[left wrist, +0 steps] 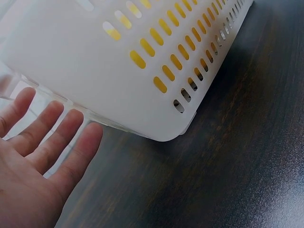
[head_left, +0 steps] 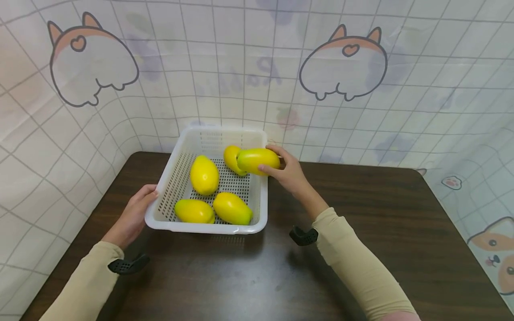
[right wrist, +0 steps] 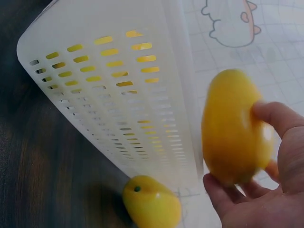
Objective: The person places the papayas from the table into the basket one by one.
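Observation:
A white plastic basket (head_left: 206, 229) with slotted walls holds several yellow-green mangoes, among them one mango (head_left: 205, 175) at its left side. My left hand (head_left: 134, 214) holds the basket's left rim, fingers fairly straight beneath the edge in the left wrist view. Over the basket's right rim, my right hand (head_left: 291, 174) grips a mango (head_left: 258, 161) between thumb and fingers. That mango partly covers another mango (head_left: 231, 156) at the back of the basket. In the right wrist view, a further mango (right wrist: 152, 202) shows beside the basket's outer wall; the head view hides it.
The basket stands on a dark brown wooden table (head_left: 361, 214), near its back edge. Behind the table hangs a white gridded cloth (head_left: 225, 58) with cartoon animals, which also runs along both sides. A black band (head_left: 304, 235) sits by the right sleeve.

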{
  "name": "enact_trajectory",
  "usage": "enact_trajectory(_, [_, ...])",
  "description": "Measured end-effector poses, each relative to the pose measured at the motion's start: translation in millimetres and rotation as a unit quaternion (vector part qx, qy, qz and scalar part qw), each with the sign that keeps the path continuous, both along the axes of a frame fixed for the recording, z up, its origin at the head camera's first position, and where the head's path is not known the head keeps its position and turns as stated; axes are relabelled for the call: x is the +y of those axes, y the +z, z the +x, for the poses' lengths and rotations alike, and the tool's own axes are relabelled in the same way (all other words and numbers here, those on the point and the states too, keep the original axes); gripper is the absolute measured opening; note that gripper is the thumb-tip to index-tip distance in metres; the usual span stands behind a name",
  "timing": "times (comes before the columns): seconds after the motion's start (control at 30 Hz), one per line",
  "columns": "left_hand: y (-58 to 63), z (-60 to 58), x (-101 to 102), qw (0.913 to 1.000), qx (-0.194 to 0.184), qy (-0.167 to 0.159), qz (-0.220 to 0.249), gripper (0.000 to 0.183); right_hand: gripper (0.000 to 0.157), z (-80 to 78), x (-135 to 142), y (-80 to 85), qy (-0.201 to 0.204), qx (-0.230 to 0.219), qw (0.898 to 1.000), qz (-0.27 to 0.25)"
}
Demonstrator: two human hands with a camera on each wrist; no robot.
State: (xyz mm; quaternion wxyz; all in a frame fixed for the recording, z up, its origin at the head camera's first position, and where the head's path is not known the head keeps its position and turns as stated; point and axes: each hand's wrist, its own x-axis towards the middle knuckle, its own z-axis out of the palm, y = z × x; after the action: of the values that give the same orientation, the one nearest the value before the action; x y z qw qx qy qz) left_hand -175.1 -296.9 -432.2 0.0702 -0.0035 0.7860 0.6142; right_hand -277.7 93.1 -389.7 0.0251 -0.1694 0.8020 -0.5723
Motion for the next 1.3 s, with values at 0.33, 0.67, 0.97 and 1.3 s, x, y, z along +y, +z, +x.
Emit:
enact_trajectory(0.33, [1.3, 0.1, 1.2, 1.0000, -0.005, 0.002, -0.003, 0.039, 0.046, -2.6, -2.5, -3.7, 0.006, 0.015, 1.000, 0.002])
enact_trajectory(0.67, [1.3, -0.4, 1.6, 1.0000, -0.005, 0.001, -0.003, 0.039, 0.045, -7.7, 6.0, -9.4, -0.014, 0.019, 0.999, -0.036])
enact_trajectory(0.97, [1.5, 0.4, 0.8, 1.0000, -0.008, 0.005, 0.000, 0.039, 0.049, -2.3, 8.5, 0.1, -0.014, -0.007, 0.999, -0.039])
enact_trajectory(1.3, [-1.1, -0.3, 0.3, 1.0000, -0.003, 0.006, -0.005, 0.042, 0.048, 8.8, 10.7, 12.7, -0.021, -0.012, 1.000, -0.019])
